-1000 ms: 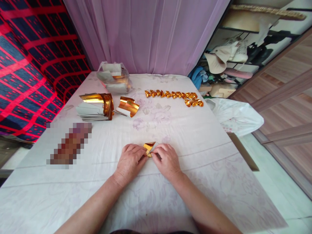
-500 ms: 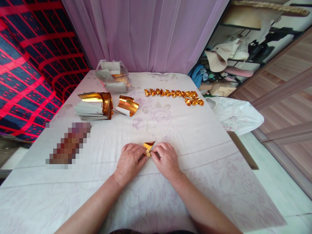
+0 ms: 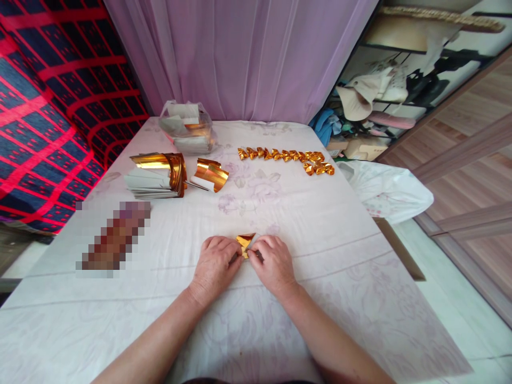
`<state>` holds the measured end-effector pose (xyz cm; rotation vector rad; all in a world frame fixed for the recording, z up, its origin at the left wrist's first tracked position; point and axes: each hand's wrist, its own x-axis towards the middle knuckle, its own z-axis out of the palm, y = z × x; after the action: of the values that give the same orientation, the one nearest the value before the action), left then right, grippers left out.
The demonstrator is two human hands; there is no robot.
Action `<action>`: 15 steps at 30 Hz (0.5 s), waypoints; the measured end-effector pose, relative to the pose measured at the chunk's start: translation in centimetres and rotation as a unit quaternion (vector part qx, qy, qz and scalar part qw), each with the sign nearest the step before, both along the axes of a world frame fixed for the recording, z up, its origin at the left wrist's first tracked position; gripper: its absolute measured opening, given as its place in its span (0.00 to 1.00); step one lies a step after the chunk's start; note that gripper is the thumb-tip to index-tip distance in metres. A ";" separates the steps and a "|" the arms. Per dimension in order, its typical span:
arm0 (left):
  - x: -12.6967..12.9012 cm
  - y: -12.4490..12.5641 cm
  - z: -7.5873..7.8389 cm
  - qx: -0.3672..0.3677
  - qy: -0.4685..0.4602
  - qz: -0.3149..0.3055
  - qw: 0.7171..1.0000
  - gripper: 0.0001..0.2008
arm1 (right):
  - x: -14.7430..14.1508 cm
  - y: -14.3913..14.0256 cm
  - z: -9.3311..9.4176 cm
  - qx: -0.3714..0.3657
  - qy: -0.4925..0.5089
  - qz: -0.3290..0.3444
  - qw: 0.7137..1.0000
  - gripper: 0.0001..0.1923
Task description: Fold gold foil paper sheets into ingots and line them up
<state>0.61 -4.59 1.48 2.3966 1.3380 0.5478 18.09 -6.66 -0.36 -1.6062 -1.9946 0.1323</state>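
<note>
Together the left hand [image 3: 216, 265] and right hand [image 3: 274, 263] pinch one folded gold paper [image 3: 244, 241] — fingers closed on it — against the tablecloth [image 3: 320, 234].

On the table [image 3: 320, 224], near edge at centre: left hand [image 3: 214, 264] and right hand [image 3: 274, 264] side by side, a folded piece [image 3: 245, 242] between their fingertips. Far left: paper stack [image 3: 154, 176], a curled sheet [image 3: 210, 175] just right of it, a bag [image 3: 187, 127] behind both. Far right: a row of folded pieces [image 3: 286, 157].
</note>
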 end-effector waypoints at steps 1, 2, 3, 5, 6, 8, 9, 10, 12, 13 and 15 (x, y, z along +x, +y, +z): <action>0.0 0.0 0.0 -0.001 0.001 0.001 1.000 0.02 | 0.0 0.0 0.0 -0.001 0.000 0.000 1.000 0.06; 0.0 0.0 0.0 -0.002 0.001 0.001 1.000 0.02 | 0.0 0.0 0.0 -0.002 0.000 0.000 1.000 0.07; 0.0 0.0 -0.1 -0.001 0.000 0.002 1.000 0.02 | 0.0 0.0 0.0 -0.003 0.000 0.000 1.000 0.07; 0.0 0.0 -0.1 0.004 -0.004 0.002 1.000 0.02 | 0.0 0.0 0.0 -0.003 -0.001 -0.001 1.000 0.07; 0.0 0.0 -0.1 0.007 -0.006 0.001 1.000 0.03 | 0.0 0.0 0.0 -0.003 -0.001 -0.001 1.000 0.07; 0.0 0.0 -0.2 0.011 -0.008 0.001 1.000 0.03 | 0.0 0.0 0.0 -0.002 0.000 0.000 1.000 0.07; 0.0 0.0 -0.2 0.011 -0.007 0.001 1.000 0.03 | 0.0 0.0 0.0 -0.002 0.000 -0.001 1.000 0.07; 0.0 0.0 -0.2 0.011 -0.006 0.001 1.000 0.03 | 0.0 0.0 0.0 -0.002 0.001 -0.002 1.000 0.07; 0.0 0.0 -0.2 0.009 -0.003 0.000 1.000 0.03 | 0.0 0.0 0.0 -0.003 0.000 -0.004 1.000 0.07; 0.0 0.0 -0.2 0.009 -0.002 -0.001 1.000 0.03 | 0.0 0.0 0.0 -0.004 0.000 -0.004 1.000 0.06; 0.0 0.0 -0.2 0.011 -0.001 -0.003 1.000 0.03 | -0.1 0.0 0.0 -0.004 -0.002 -0.005 1.000 0.06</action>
<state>0.63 -4.63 1.32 2.4166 1.3308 0.5653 18.03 -6.65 -0.31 -1.6216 -1.9911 0.1338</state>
